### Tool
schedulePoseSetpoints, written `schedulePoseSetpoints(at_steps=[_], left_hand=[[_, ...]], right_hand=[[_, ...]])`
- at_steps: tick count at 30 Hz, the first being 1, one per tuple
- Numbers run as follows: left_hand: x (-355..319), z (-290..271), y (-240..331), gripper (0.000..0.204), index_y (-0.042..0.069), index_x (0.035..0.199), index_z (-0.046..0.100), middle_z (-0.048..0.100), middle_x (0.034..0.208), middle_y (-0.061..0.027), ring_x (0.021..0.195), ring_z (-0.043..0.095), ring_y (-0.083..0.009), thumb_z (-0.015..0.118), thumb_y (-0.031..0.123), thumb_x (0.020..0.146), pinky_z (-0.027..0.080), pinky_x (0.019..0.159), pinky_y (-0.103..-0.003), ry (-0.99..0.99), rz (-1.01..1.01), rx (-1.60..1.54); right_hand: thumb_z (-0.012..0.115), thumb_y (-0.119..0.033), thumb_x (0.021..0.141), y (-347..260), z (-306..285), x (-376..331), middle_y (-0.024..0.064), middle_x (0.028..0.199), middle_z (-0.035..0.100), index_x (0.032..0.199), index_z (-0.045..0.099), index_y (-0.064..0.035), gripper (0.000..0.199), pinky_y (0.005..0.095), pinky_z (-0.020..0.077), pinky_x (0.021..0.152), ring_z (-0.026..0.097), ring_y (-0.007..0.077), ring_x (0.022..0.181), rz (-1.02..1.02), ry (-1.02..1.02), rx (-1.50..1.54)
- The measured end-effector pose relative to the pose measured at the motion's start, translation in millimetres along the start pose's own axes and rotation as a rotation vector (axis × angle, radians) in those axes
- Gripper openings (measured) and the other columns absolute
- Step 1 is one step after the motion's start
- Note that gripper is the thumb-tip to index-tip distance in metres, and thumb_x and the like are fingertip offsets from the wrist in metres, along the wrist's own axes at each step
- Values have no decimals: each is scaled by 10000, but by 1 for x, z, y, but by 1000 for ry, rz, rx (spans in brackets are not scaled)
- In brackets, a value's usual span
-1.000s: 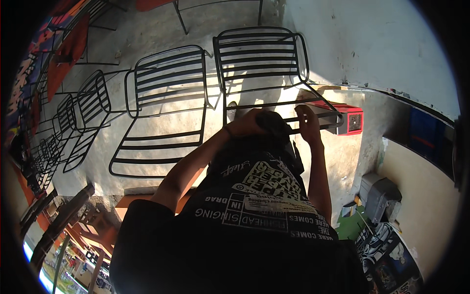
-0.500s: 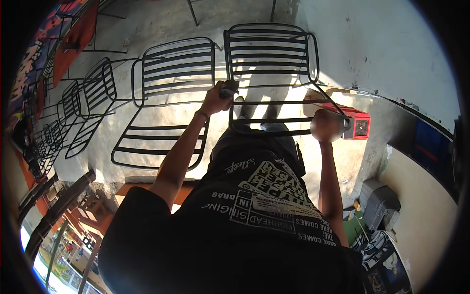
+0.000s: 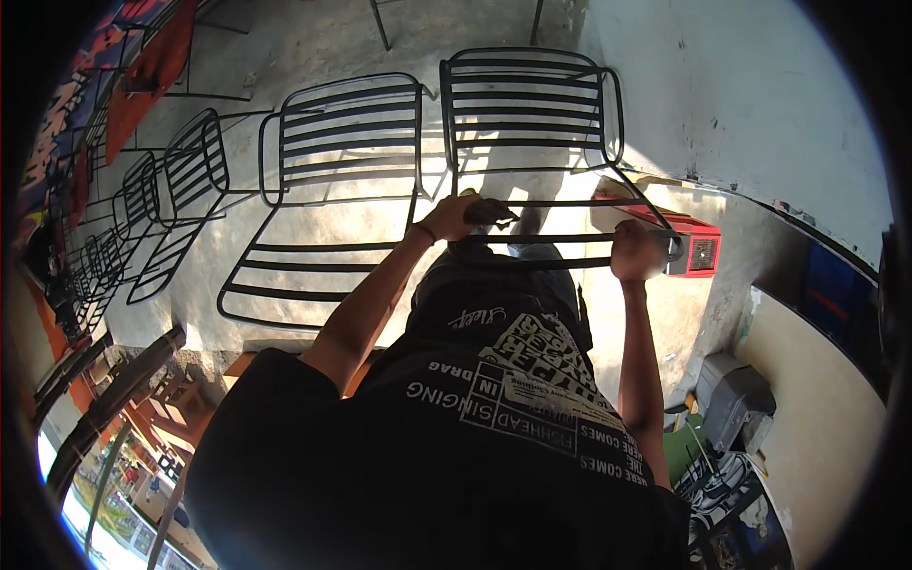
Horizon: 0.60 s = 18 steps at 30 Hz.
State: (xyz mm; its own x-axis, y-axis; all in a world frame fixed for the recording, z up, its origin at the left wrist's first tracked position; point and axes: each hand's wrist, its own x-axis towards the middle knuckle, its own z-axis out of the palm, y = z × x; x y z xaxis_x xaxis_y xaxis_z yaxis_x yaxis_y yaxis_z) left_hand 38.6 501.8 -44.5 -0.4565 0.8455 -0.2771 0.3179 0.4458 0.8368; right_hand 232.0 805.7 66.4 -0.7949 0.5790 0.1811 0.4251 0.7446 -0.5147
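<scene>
While you've got that black slatted metal chair [image 3: 532, 123] lying in front of you at 12 o'clock, your right hand [image 3: 638, 252] is wrapped tight round its frame at 2 o'clock to steady it, and your left hand [image 3: 451, 217] clamps a dark rag [image 3: 489, 211] against a slat, looks like wiping.

A black metal slatted chair [image 3: 532, 123] stands on the concrete floor [image 3: 313, 28], its seat bars sunlit; a dark rag [image 3: 489, 211] lies bunched on its seat rail.
</scene>
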Motion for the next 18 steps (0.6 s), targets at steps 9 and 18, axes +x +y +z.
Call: schedulePoseSetpoints(at_steps=[9, 18], left_hand=[[-22, -13, 31, 504, 75, 1230, 538, 675, 1036, -172, 980, 654, -337, 702, 128, 756, 529, 819, -397, -3, 86, -101], [-1, 3, 55, 455, 41, 1228, 531, 668, 1062, -131, 971, 659, -268, 707, 202, 840, 531, 833, -355, 533, -243, -600]], right_hand=[[572, -180, 813, -3, -4, 7, 62, 671, 635, 728, 635, -108, 128, 348, 472, 522, 631, 250, 585, 41, -83, -64], [619, -313, 841, -4, -7, 14, 81, 894, 660, 963, 634, -126, 224, 386, 518, 666, 649, 270, 807, 108, -387, -132]])
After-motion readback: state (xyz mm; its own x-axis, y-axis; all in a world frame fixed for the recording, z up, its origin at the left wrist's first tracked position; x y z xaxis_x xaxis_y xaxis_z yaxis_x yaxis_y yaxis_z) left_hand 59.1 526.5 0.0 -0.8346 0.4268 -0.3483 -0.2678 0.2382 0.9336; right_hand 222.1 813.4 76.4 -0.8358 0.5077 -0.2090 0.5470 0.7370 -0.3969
